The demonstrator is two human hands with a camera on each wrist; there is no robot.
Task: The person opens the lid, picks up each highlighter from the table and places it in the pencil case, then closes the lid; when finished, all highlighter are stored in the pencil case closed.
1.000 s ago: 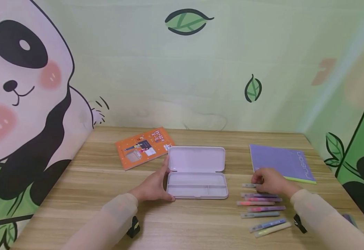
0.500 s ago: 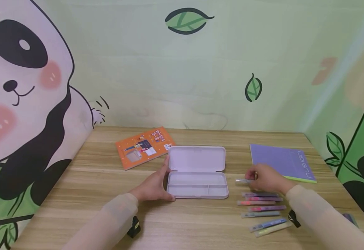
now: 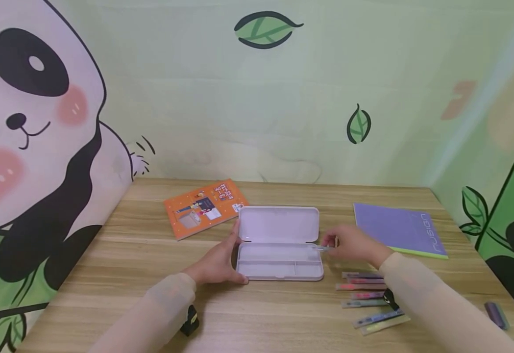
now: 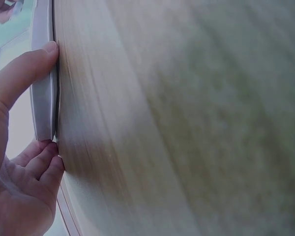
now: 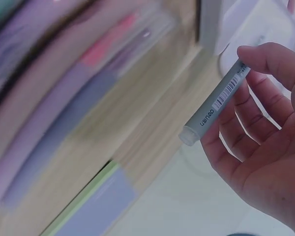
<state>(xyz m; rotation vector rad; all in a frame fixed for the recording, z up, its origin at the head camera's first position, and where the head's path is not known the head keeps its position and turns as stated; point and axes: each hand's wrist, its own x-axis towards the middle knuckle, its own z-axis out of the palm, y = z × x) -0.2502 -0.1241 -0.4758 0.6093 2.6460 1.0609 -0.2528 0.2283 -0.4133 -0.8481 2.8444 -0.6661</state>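
Note:
A white pencil case (image 3: pixel 279 252) stands open on the table, its lid (image 3: pixel 279 224) tipped back and its compartments bare. My left hand (image 3: pixel 214 262) holds the case by its left end, thumb at the front edge. In the left wrist view the thumb (image 4: pixel 32 69) lies on the case's side, with the other fingers bent against its corner. Between thumb and fingers, my right hand (image 3: pixel 354 243) pinches a grey marker pen (image 5: pixel 219 101) with a barcode label. The marker's far end reaches over the right edge of the case's back compartment.
Several markers (image 3: pixel 367 304) lie in a loose column right of the case, partly under the right sleeve. A purple notebook (image 3: pixel 398 228) lies behind them, an orange booklet (image 3: pixel 206 208) at the back left. A small dark block (image 3: pixel 496 315) sits at the far right.
My right hand has lifted the grey marker from the top of the marker column and carried it left to the case. The left hand and the case have stayed in place.

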